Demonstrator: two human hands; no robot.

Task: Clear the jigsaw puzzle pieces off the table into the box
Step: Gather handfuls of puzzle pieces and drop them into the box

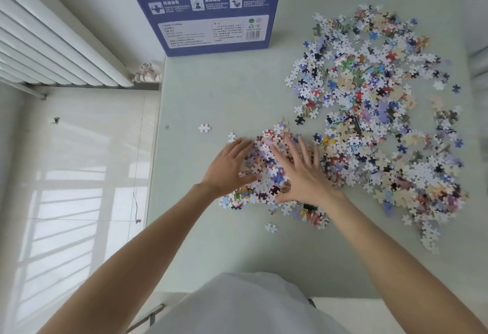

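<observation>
Table (237, 91), hands on puzzle pieces (266, 172)

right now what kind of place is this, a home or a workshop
Most likely a room in a home: a white radiator along the wall, a pale tiled floor with window light on it, and a table strewn with jigsaw pieces beside their blue box.

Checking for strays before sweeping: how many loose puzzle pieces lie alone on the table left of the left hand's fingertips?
2: one white piece farther left, another just beyond the left hand.
</observation>
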